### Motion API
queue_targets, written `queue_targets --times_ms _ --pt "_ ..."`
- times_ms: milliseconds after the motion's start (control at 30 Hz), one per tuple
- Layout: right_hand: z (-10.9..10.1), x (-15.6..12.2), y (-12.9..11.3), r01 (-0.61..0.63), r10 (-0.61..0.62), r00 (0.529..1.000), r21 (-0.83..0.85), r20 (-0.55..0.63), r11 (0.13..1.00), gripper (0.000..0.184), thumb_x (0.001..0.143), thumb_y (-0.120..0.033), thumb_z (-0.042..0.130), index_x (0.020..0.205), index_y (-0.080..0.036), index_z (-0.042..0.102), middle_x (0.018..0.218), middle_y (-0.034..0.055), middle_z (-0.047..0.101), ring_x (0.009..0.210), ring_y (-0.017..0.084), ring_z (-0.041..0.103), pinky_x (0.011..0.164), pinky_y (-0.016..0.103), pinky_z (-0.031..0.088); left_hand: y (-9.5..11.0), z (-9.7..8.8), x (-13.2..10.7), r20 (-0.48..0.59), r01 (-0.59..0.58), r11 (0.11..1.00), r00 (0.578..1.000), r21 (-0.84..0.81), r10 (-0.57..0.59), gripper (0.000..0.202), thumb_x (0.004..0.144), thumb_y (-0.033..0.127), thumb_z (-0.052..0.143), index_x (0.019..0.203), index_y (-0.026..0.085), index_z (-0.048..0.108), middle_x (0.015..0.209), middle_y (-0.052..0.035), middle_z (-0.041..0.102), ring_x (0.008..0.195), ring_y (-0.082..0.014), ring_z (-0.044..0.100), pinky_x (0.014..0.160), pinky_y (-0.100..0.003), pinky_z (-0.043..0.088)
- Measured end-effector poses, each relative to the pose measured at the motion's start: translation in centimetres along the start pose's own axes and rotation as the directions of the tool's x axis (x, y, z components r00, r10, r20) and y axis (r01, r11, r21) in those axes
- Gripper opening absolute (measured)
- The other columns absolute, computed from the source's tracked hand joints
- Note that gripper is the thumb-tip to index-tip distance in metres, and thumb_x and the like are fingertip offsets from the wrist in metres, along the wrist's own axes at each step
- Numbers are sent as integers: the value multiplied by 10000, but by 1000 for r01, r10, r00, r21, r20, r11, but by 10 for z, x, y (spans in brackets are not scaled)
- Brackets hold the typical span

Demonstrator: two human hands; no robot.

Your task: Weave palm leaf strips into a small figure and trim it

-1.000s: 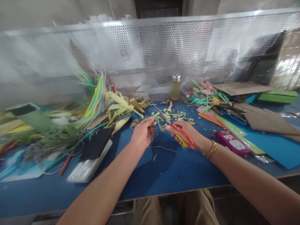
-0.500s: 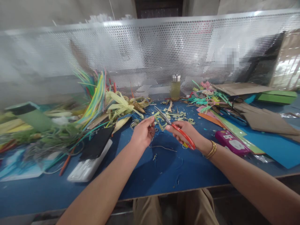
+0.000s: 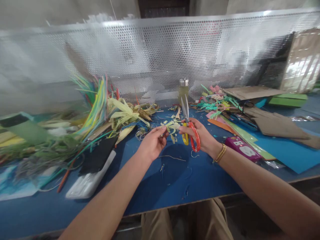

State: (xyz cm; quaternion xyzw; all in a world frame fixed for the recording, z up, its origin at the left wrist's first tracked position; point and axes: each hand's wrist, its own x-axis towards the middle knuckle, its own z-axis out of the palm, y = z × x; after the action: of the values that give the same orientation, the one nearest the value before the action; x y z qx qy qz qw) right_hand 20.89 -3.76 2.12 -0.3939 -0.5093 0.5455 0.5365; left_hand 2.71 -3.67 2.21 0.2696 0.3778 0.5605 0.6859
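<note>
My left hand (image 3: 151,144) pinches a small curled piece of pale green paper (image 3: 172,126) between thumb and fingers, held above the blue table (image 3: 175,180). My right hand (image 3: 203,137) grips a pair of scissors (image 3: 189,129) with one red and one yellow handle loop. The blades point up and away, slightly apart, just right of the paper piece. A gold bracelet (image 3: 220,153) sits on my right wrist.
A heap of coloured paper strips (image 3: 100,106) lies at the left, with a black and white flat box (image 3: 92,173) in front of it. A jar (image 3: 183,90) stands by the perforated metal screen. At the right lie a pink case (image 3: 242,148), brown card (image 3: 272,121) and blue sheets.
My right hand has turned the scissors from lying low and pointing left to standing upright. My left hand has lifted the green paper piece slightly. The view has shifted a little.
</note>
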Motion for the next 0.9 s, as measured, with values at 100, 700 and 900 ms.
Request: queue_targets --times_ms 100,700,900 --pt "-1 1 2 35 -36 999 45 18 998 504 603 -370 802 994 -236 513 706 -55 572 615 94 588 546 206 471 -1 0 -1 13 -4 998 1000 65 3 194 650 134 788 753 163 626 677 20 606 600 -71 607 405 -110 397" --pt "0 -1 -6 73 -71 997 -57 39 996 466 603 -291 757 994 -209 517 687 -55 573 557 81 543 545 224 462 -11 1 -4 141 -173 812 984 558 112 236 615 342 806 619 153 665 590 -1 575 500 -82 427 503 -232 280" --pt "-2 3 -2 100 -99 995 -21 13 995 482 604 -327 776 991 -218 510 712 -51 585 570 85 563 585 241 502 -10 3 -6 140 -166 800 985 577 103 208 584 310 823 623 161 684 563 10 559 471 -67 367 474 -228 233"
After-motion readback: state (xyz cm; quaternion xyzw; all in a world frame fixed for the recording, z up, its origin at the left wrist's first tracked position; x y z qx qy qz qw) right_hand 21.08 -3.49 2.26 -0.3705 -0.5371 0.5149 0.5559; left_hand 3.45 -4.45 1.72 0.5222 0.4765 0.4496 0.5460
